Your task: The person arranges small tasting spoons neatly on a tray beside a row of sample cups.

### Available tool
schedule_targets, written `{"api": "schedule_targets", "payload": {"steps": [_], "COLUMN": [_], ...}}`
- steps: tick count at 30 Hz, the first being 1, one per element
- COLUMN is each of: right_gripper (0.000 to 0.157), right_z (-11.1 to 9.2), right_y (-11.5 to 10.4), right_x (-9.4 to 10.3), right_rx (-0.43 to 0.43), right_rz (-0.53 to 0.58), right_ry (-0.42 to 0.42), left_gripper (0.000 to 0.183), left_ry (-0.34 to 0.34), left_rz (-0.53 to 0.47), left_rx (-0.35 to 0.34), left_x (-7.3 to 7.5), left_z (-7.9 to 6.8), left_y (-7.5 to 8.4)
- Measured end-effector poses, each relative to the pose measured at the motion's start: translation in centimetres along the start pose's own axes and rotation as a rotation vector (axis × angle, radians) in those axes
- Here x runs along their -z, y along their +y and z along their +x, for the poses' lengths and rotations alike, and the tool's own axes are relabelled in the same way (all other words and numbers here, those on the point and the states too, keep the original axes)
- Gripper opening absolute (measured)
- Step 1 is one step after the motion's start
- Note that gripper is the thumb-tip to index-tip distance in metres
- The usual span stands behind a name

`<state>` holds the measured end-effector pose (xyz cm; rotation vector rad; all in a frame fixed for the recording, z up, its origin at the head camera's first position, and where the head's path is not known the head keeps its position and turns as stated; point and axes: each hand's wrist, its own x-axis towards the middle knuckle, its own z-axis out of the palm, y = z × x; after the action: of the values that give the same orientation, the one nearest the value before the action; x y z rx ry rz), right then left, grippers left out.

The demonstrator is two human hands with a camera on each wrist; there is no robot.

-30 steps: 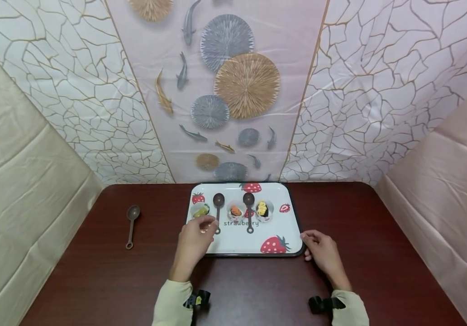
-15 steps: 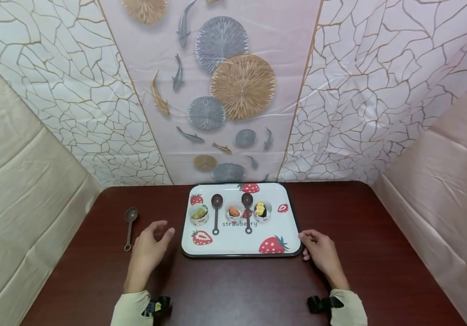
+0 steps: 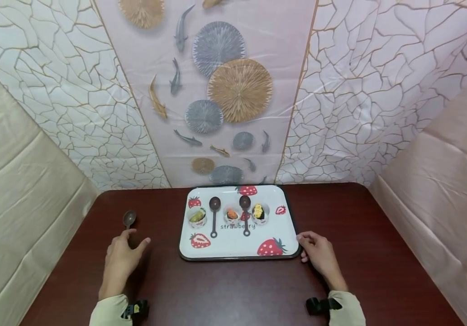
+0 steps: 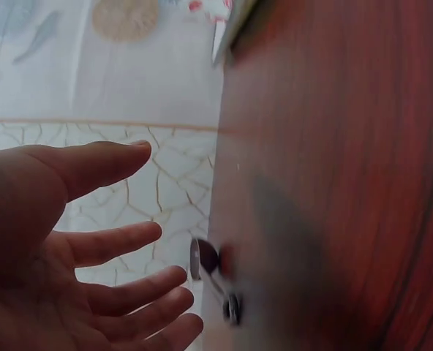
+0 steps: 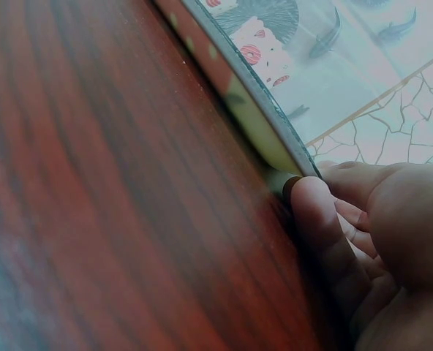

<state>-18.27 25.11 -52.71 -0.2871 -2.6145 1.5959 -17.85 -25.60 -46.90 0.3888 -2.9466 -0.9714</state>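
Note:
At the table's left, a brown long-handled spoon [image 3: 129,218] lies with its handle partly behind my left hand [image 3: 120,258]. The left wrist view shows that hand's fingers extended and apart, with the spoon [image 4: 209,263] beyond the fingertips. My right hand [image 3: 319,253] pinches the front right corner of a white strawberry-print tray [image 3: 229,246] between thumb and fingers. Two dark spoons, a left one [image 3: 214,215] and a right one [image 3: 245,213], lie on this tray among three small cups. The cups hold green food [image 3: 197,217], orange food [image 3: 232,213] and yellow-topped food [image 3: 259,212].
The dark red wooden table [image 3: 233,290] runs back to a patterned cloth wall [image 3: 233,136]. Beige cloth panels, a left one [image 3: 26,217] and a right one [image 3: 433,190], stand along the sides.
My left hand has moved left from above the tray's left part to the lone spoon. My right hand has stayed at the tray's corner. The head view has shifted slightly.

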Motion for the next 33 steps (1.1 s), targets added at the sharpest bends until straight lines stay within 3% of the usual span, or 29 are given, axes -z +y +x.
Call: {"api": "schedule_targets", "payload": {"steps": [8,15,33], "right_gripper": [0.027,0.024,0.023], "right_z": [-0.3,-0.1,0.0], "right_y": [0.0,-0.2,-0.1], "right_x": [0.1,0.0,0.0], "right_rx": [-0.004,-0.005,-0.015], "right_rz": [-0.002,0.011,-0.025], "right_ry": [-0.001,0.000,-0.004], "left_gripper": [0.077,0.074,0.042], "left_ry": [-0.050,-0.096,-0.065], "left_rz": [0.045,0.050,0.030], "left_rx": [0.017,0.092,0.091], "left_x": [1.1,1.9,1.1], "left_z": [1.1,2.1,2.4], "left_y": [-2.3,-3.4,-3.8]}}
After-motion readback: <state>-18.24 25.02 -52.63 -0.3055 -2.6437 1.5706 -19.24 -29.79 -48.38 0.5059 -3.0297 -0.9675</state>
